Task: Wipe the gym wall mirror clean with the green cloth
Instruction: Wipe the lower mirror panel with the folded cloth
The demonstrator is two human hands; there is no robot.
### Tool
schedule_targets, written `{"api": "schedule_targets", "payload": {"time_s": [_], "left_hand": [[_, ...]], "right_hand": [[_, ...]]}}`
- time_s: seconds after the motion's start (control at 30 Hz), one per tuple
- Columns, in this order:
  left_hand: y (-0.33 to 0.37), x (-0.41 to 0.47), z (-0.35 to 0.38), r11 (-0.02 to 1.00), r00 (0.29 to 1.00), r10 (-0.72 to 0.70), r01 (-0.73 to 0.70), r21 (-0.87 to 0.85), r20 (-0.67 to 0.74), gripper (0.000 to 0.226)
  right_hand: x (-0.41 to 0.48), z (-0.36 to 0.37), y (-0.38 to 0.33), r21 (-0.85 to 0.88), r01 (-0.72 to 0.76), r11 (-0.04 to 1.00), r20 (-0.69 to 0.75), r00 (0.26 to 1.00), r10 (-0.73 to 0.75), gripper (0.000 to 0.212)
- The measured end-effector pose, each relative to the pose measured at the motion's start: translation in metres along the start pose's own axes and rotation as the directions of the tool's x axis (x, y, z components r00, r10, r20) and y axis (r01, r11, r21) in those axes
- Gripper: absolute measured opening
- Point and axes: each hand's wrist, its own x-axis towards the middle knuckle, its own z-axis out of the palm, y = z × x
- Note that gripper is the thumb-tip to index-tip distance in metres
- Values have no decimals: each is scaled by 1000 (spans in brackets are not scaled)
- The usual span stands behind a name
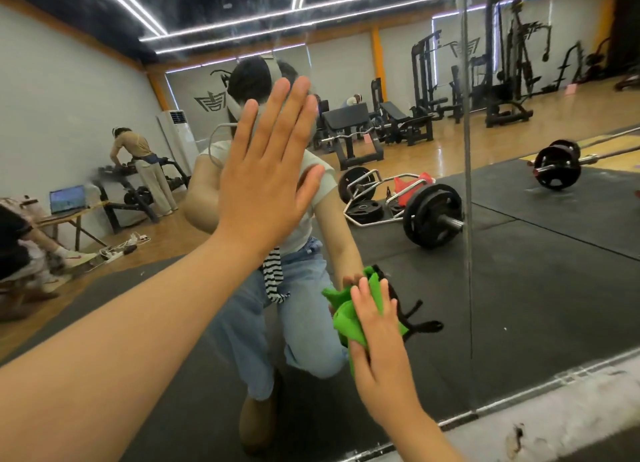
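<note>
Head view: person faces the mirror (519,288), both arms reach fwd to the glass.
Left hand (266,171): raised high, L of centre; fingers straight and close together, thumb out to the side, holds nothing. Palm faces the glass and looks flat against it; contact can't be confirmed.
Right hand (381,351): low, R of centre; fingers straight and slightly spread, laid flat over the green cloth (346,319), pressing it to the glass. Thumb hidden, so can't tell if it hooks the cloth.
Green cloth: bunched, between right hand and the mirror's lower part; edges stick out above and to the L of the fingers.
Black strap (419,323): dangles just R of the cloth; whether it's real or a reflection, can't tell.
Mirror surface: faint streaks near the top; vertical seam (467,184) runs down the glass R of both hands.
Mirror base: metal trim (519,397) along the bottom edge, scuffed pale ledge (588,413) below it.
Reflection: kneeling person in jeans (301,288) w/ pale top; barbell (433,216) on dark floor mat; benches and racks further back; laptop (67,198) on a small table at far L.
</note>
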Motion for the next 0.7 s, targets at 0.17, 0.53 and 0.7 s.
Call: {"api": "schedule_targets", "payload": {"time_s": [0.17, 0.53, 0.7], "left_hand": [[17, -91, 5, 982, 974, 189, -189, -14, 126, 71], [20, -144, 29, 947, 947, 282, -300, 112, 156, 66], [19, -144, 29, 953, 950, 272, -288, 94, 154, 67]], "right_hand": [[3, -15, 22, -283, 186, 941, 101, 981, -164, 72], [95, -91, 48, -594, 614, 520, 329, 775, -540, 76], [188, -115, -2, -422, 110, 900, -344, 899, -272, 66]]}}
